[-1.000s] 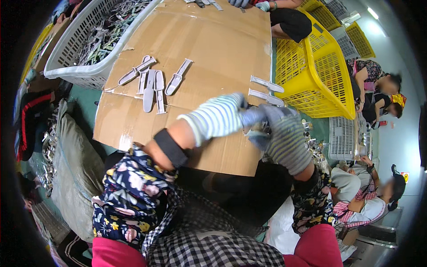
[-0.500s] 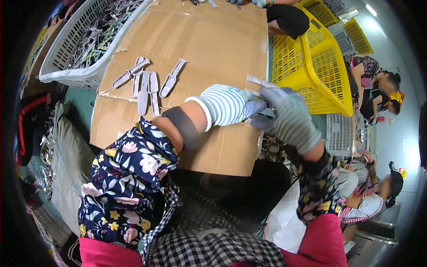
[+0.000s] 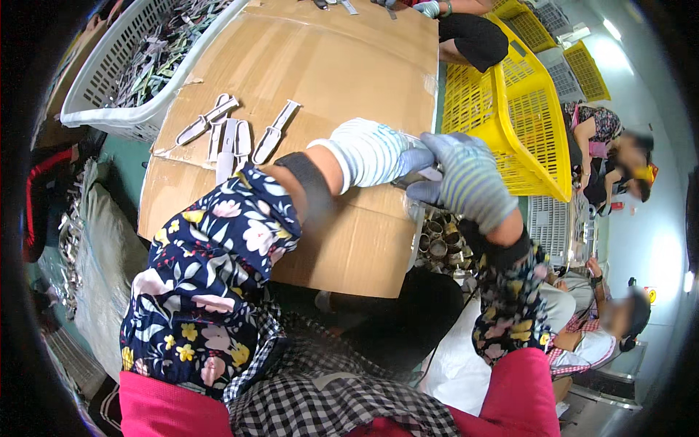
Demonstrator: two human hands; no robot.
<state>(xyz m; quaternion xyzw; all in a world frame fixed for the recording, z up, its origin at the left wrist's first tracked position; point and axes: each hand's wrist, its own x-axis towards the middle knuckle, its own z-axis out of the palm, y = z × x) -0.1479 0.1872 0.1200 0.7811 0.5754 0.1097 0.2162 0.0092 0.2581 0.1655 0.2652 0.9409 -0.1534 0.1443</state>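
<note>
My left hand (image 3: 373, 154), in a striped grey-white glove, reaches over the right part of the cardboard-covered table (image 3: 349, 240), its fingers closed. My right hand (image 3: 470, 178), gloved alike, meets it there with bent fingers. Between them both grip a small grey piece (image 3: 431, 174), mostly hidden by the gloves, so its full shape does not show. Left of my hands lie several pale, long handle-shaped pieces (image 3: 274, 135), each with a rounded end and a narrow slotted end. My left sleeve partly covers the nearest ones.
A white crate (image 3: 109, 120) full of loose strips stands at the far left. Yellow crates (image 3: 502, 109) stand right of the table. Metal ring-shaped parts (image 3: 440, 240) lie below its right edge. Across the table another person's gloved hand (image 3: 428, 9) works; more people sit at right.
My hands have drawn closer together around the piece. The long pale end that stuck out above my right hand no longer shows. The view has shifted slightly.
</note>
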